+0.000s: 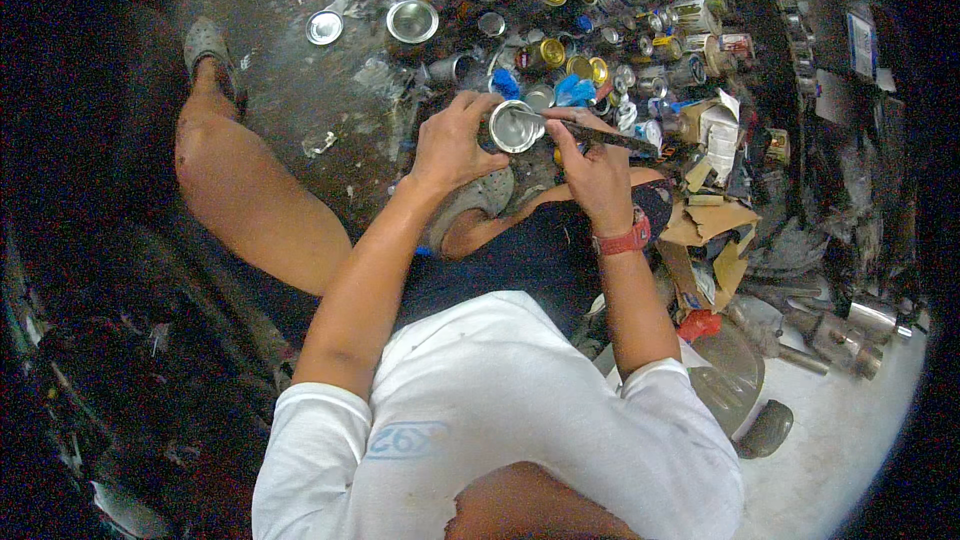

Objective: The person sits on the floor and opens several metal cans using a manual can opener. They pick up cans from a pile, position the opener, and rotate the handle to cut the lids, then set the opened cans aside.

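Observation:
In front of me my left hand [455, 143] grips a small round metal can [515, 127], its bright open rim facing up toward me. The fingers curl around the can's far side and the thumb lies along its near side. My right hand [592, 165], with a red watch on its wrist, is closed on a long dark flat tool [622, 138]. One end of this tool reaches the can's right rim, and the other points out to the right. Its exact kind is hard to make out. Blue crumpled plastic [574, 91] lies just beyond the can.
Many used cans [610, 35] crowd the floor ahead and to the right. Large tins [412, 21] and a round lid [324, 27] stand farther left. Torn cardboard [708, 222] lies right of my knee, near a clear plastic tub [727, 380] and metal cylinders [845, 340].

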### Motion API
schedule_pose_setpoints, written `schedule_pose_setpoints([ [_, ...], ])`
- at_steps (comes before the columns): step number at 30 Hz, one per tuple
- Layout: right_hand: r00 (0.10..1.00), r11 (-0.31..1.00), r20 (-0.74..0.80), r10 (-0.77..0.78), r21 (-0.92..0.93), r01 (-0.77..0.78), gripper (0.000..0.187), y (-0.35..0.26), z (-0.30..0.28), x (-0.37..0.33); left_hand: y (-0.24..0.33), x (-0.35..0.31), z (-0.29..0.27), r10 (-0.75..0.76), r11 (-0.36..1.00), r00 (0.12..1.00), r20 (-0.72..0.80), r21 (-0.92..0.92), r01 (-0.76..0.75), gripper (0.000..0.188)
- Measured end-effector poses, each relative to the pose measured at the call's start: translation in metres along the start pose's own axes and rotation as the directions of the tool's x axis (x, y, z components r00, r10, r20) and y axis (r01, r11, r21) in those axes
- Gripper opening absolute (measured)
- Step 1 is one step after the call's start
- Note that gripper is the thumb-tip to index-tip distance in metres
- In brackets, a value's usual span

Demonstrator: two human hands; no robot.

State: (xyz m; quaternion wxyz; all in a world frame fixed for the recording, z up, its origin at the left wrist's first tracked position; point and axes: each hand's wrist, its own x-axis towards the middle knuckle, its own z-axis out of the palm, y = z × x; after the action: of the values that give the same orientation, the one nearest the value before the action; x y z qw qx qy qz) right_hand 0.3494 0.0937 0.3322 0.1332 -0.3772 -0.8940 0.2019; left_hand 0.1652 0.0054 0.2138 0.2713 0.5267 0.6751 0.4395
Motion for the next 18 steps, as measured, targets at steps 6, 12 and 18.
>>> schedule_pose_setpoints([
  [6, 0.941, 0.97, 0.297, 0.159, -0.226, -0.092, 0.016, 0.013, 0.003, 0.001, -0.016, -0.009, 0.009, -0.031, 0.996, 0.999, 0.008, 0.09, 0.03, 0.083],
  [12, 0.992, 0.977, 0.123, -0.013, 0.213, -0.013, 0.028, 0.023, 0.038, -0.004, -0.042, -0.021, 0.024, -0.052, 0.996, 0.996, 0.073, 0.076, 0.047, 0.084],
  [18, 0.998, 0.922, 0.013, 0.056, 0.382, -0.056, 0.028, 0.052, 0.077, -0.011, -0.055, -0.034, 0.035, -0.079, 0.983, 0.989, 0.122, 0.174, 0.057, 0.087],
])
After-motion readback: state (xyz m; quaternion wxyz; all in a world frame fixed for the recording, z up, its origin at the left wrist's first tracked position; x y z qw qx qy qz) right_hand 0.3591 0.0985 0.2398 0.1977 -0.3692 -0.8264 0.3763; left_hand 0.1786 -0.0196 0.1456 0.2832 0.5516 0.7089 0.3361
